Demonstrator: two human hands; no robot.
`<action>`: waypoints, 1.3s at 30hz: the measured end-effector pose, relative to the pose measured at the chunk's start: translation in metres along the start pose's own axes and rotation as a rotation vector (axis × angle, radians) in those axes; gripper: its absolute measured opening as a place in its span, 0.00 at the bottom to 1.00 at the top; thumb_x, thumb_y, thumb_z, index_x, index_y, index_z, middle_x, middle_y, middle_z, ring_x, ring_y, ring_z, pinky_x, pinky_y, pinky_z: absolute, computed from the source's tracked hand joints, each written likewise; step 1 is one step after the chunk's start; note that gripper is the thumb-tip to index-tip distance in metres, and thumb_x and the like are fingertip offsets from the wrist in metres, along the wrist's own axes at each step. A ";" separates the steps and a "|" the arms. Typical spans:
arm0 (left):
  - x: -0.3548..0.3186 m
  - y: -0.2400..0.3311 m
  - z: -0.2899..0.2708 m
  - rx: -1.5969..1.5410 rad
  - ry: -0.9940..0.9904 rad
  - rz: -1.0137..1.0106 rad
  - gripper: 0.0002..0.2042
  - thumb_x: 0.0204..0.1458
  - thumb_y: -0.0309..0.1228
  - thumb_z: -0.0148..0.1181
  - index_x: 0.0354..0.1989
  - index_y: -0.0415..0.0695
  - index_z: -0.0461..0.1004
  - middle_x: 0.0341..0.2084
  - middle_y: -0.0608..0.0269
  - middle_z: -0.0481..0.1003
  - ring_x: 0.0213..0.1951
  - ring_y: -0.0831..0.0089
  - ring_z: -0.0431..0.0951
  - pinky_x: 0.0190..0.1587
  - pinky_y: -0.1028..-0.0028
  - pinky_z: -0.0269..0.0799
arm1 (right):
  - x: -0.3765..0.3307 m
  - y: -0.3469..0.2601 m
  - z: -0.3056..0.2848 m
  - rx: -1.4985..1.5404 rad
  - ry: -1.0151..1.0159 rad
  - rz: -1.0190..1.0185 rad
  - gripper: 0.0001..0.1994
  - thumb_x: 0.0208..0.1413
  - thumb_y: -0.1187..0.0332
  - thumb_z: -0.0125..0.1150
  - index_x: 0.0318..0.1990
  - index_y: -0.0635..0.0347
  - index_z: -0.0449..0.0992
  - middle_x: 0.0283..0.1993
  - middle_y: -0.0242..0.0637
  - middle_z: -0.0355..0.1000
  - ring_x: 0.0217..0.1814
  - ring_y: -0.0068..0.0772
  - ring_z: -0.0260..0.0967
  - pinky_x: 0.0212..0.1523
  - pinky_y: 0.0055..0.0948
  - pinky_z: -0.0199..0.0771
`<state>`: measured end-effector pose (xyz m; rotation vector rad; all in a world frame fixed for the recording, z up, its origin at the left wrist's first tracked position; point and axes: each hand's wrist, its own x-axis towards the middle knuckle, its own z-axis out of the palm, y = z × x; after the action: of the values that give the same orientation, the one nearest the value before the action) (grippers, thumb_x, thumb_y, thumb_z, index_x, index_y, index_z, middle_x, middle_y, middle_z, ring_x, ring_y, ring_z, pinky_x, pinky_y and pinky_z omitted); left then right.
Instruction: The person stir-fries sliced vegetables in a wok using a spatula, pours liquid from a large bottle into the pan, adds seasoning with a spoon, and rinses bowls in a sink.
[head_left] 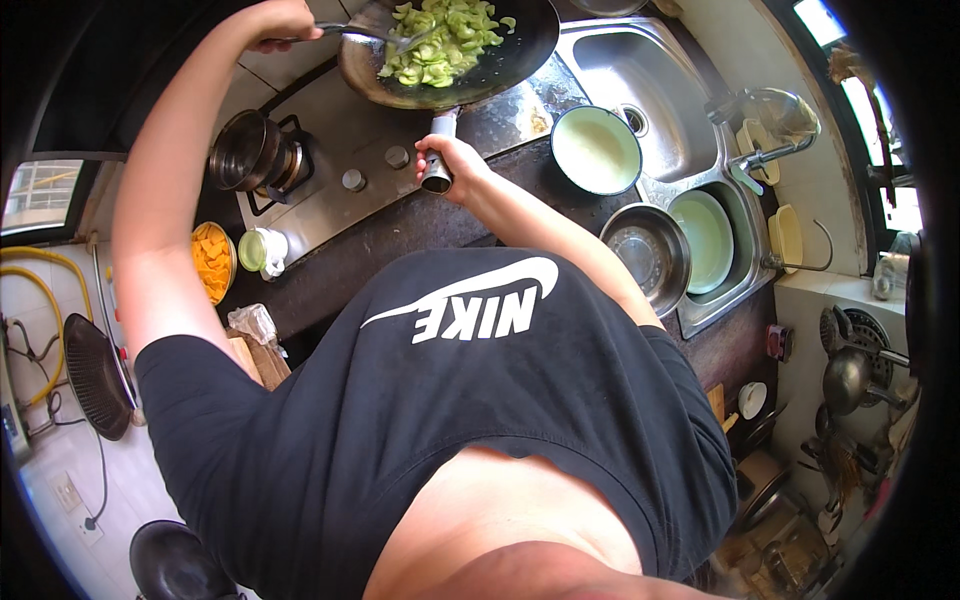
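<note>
Nearest, chunky orange pieces (212, 262) fill a round bowl at the left, and a dark strip of surface (385, 235) runs bare along the steel hob's (345, 130) front edge. The right grip (455, 168) is wrapped round the wok's tubular metal handle (444, 123), with open steel to either side. A pale round bowl (597, 150) stands beside the sink. Farther, glossy green slices (440, 45) heap inside the dark, curved wok (525, 60). The left grip (280, 20) clasps a metal spatula (370, 34) reaching over the wok's rim into them.
</note>
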<state>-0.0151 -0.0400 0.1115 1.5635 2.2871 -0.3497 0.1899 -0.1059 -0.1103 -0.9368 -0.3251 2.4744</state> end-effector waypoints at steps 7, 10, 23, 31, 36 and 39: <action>0.010 0.002 0.022 0.803 0.340 0.293 0.10 0.32 0.23 0.53 0.26 0.46 0.74 0.25 0.58 0.73 0.31 0.63 0.74 0.32 0.68 0.70 | -0.004 -0.002 0.000 0.000 0.004 -0.003 0.05 0.40 0.74 0.51 0.23 0.64 0.63 0.16 0.37 0.62 0.14 0.28 0.61 0.16 0.26 0.67; 0.039 0.015 0.064 0.605 0.383 0.238 0.11 0.34 0.24 0.52 0.30 0.48 0.73 0.26 0.57 0.73 0.30 0.63 0.74 0.31 0.67 0.70 | -0.008 -0.002 0.002 0.001 0.003 -0.014 0.05 0.39 0.74 0.51 0.23 0.64 0.62 0.16 0.36 0.62 0.14 0.28 0.61 0.16 0.26 0.67; -0.034 0.039 0.014 0.603 0.388 0.448 0.16 0.32 0.23 0.51 0.34 0.51 0.74 0.27 0.60 0.73 0.30 0.64 0.73 0.31 0.69 0.69 | -0.005 -0.002 0.001 -0.018 0.027 -0.004 0.05 0.40 0.74 0.52 0.24 0.64 0.64 0.16 0.37 0.63 0.14 0.28 0.62 0.16 0.27 0.67; -0.009 0.078 0.078 0.446 0.205 0.344 0.13 0.36 0.29 0.47 0.31 0.39 0.72 0.28 0.52 0.73 0.34 0.62 0.74 0.35 0.67 0.70 | -0.005 -0.002 0.002 -0.020 0.024 -0.001 0.05 0.40 0.74 0.52 0.24 0.64 0.64 0.16 0.37 0.63 0.14 0.28 0.62 0.16 0.26 0.67; 0.083 0.002 0.075 -0.046 0.140 0.235 0.13 0.34 0.32 0.54 0.28 0.36 0.71 0.21 0.53 0.73 0.20 0.65 0.74 0.23 0.69 0.69 | -0.008 0.001 0.010 -0.049 0.019 0.014 0.05 0.40 0.74 0.52 0.24 0.65 0.63 0.16 0.37 0.63 0.14 0.28 0.62 0.16 0.26 0.67; 0.028 -0.002 0.022 -0.330 -0.012 0.039 0.09 0.42 0.35 0.53 0.18 0.45 0.66 0.08 0.68 0.61 0.06 0.83 0.55 0.09 0.79 0.48 | -0.008 -0.002 0.005 -0.020 0.018 0.014 0.05 0.40 0.74 0.52 0.25 0.64 0.63 0.16 0.37 0.63 0.15 0.29 0.62 0.16 0.26 0.67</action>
<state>-0.0228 -0.0254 0.0804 1.4297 2.1675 0.0303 0.1921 -0.1087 -0.1017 -0.9717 -0.3392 2.4786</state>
